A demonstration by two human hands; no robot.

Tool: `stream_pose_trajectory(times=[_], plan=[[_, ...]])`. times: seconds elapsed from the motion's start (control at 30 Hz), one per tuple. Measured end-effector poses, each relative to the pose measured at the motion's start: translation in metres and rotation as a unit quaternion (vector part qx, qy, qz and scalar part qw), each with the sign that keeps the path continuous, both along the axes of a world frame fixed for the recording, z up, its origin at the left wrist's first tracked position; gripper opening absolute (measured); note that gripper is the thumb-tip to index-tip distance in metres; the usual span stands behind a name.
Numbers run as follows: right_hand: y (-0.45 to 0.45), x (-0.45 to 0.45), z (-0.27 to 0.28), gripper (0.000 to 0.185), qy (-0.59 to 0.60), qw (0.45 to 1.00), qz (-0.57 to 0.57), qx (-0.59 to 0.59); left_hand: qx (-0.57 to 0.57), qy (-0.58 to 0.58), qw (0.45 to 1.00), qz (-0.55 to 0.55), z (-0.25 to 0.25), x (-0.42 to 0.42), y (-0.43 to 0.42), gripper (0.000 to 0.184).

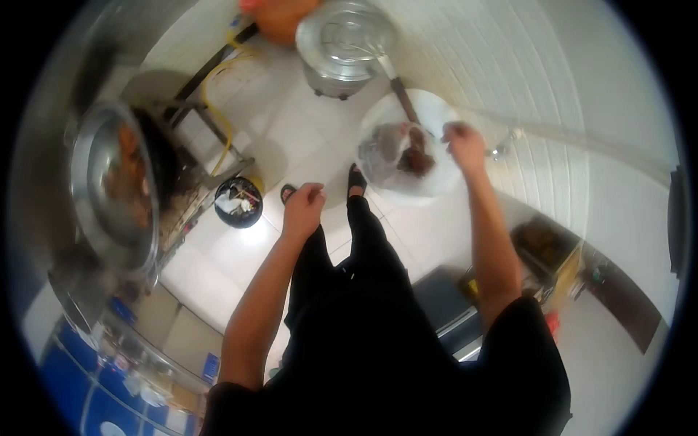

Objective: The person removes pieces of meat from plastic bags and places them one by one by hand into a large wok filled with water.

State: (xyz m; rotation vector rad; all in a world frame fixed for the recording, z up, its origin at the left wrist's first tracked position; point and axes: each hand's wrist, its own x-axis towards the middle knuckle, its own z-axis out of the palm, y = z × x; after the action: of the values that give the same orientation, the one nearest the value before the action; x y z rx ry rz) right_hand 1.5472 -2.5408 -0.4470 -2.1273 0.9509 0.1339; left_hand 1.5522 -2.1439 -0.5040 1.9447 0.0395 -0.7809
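Note:
My right hand (464, 145) is at the right edge of a round white tub (443, 185), its fingers bent; whether it holds anything is too blurred to tell. Inside the tub lie a clear plastic bag (379, 151) and dark reddish-brown food (416, 154). A utensil with a dark handle (403, 100) rests across the tub's rim, its metal end over the lidded pot. Over the floor, above my legs, hangs my left hand (305, 207), with its fingers curled and no object visible in it.
A lidded metal pot (338, 76) stands behind the tub. At the left, a large metal pan (80, 185) holds orange-brown pieces. A black bin (238, 203) with waste sits near my feet. A yellow hose (206, 91) runs past a metal stand. Shelving is at lower right.

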Motion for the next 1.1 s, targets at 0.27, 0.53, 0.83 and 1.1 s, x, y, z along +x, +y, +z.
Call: stream_pose_trajectory(times=[0.27, 0.53, 0.83, 1.1], plan=[[-0.001, -0.074, -0.157, 0.033, 0.031, 0.971, 0.238, -0.004, 0.089, -0.285, 0.947, -0.122, -0.021, 0.002, -0.209, 0.034], [0.026, -0.067, -0.222, 0.04, 0.041, 0.948, 0.305, -0.079, -0.064, 0.131, 0.982, 0.117, -0.016, 0.023, -0.206, 0.017], [0.065, -0.039, -0.212, 0.03, 0.052, 0.966, 0.248, -0.05, -0.058, 0.132, 0.989, 0.029, -0.014, 0.021, -0.223, 0.016], [0.05, -0.025, -0.227, 0.035, 0.146, 0.912, 0.381, 0.034, -0.075, 0.124, 0.989, 0.015, -0.013, 0.024, -0.227, 0.017]])
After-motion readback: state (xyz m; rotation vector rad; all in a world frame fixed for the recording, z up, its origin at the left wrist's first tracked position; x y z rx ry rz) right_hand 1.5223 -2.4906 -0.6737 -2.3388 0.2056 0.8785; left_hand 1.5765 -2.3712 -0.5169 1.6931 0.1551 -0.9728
